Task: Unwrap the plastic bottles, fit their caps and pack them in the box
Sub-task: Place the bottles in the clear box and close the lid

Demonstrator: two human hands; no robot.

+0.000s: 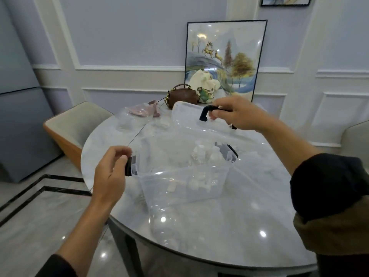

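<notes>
While the fingers (214, 116) of the right hand (242, 115) are curled round the black handle (205, 112) of the clear plastic lid (184, 114) at 12 o'clock, the black side latch (128, 166) at 9 o'clock of the clear plastic storage box (159, 188) is pinched by the left hand (111, 172). White-capped clear bottles (199, 154) are seen inside it, on the marbled round counter (239, 216). Lidding is judged in hand; the lid must be squared and lowered. No writing is readable.

The lid (185, 116) slants over the box's (179, 184) far side; open table (239, 226) lies near and right. A bag (182, 95) and wrappers (127, 118) crowd behind.
</notes>
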